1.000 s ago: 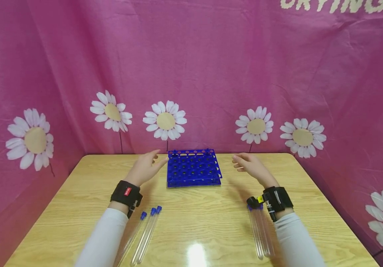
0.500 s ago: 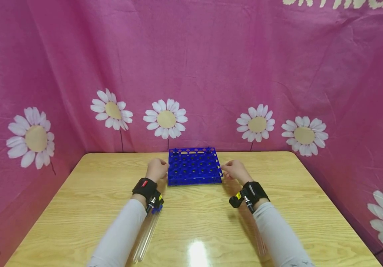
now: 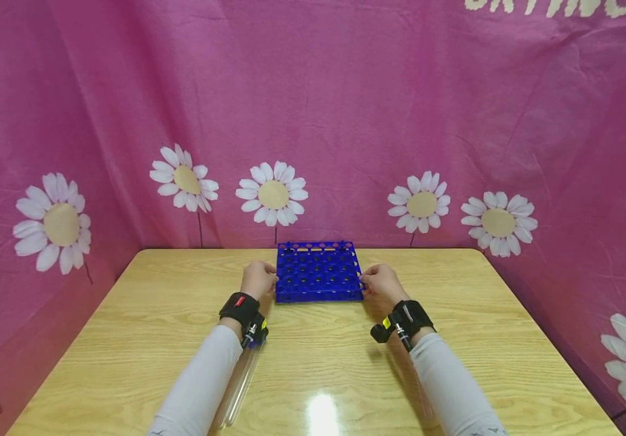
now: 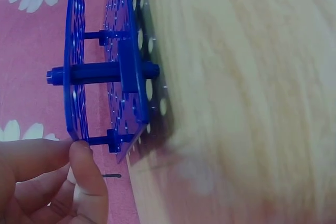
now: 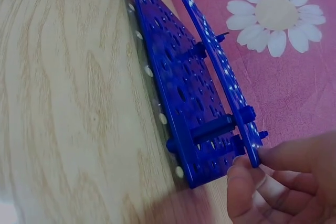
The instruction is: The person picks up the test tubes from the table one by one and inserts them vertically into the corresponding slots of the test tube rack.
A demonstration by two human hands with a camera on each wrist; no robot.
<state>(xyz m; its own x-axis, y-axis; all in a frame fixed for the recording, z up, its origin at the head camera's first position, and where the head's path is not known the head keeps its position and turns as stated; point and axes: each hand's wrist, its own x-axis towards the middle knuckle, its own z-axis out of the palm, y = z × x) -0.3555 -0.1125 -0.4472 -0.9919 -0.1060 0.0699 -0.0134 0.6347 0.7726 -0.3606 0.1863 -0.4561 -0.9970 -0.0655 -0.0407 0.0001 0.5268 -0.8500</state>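
Note:
A blue plastic test tube rack (image 3: pixel 318 275) with a perforated upper plate and lower plate stands near the table's back edge. My left hand (image 3: pixel 258 278) is at its left side; in the left wrist view the thumb and a finger pinch the corner of the upper plate. On the opposite side my right hand (image 3: pixel 382 282) pinches the upper plate's edge, with thumb and finger meeting there in the right wrist view. No tubes show in the rack's holes. Glass test tubes (image 3: pixel 241 390) with blue caps lie partly hidden beneath my left wrist and forearm.
Beside my right forearm, another clear tube (image 3: pixel 427 407) is barely visible. The wooden table (image 3: pixel 318 357) ends at a pink curtain (image 3: pixel 335 121) printed with white daisies, which hangs along the back and both sides. A black camera strap (image 3: pixel 239 309) circles each wrist.
Both hands have moved inward from beside the rack and now grip its two ends. My forearms now cover most of the tubes. The rack stays in about the same place.

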